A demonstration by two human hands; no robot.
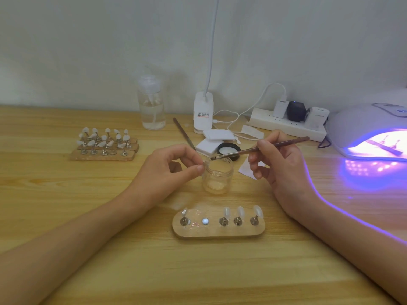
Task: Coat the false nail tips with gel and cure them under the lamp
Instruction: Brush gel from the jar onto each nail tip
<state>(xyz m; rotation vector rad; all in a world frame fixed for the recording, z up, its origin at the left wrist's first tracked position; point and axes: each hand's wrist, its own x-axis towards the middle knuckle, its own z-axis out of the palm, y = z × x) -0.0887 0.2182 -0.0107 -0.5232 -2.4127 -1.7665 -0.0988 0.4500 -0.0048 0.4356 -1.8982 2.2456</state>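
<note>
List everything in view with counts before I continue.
table: 1, light wood, under everything
gel jar: 1, clear, open, centre
brush: 1, brown, tip over jar mouth
jar lid: 1, black, behind jar
near holder: 1, wooden, front centre
nail tips: 3, translucent, near holder's right stands
far holders: 3, wooden, back left, many tips
curing lamp: 1, white, lit purple, right edge
pump bottle: 1, clear, back
power strip: 1, white, back right
pads: 2, white, beside lid
left hand: pinching at jar's rim, contents unclear
right hand: grip on brush
</note>
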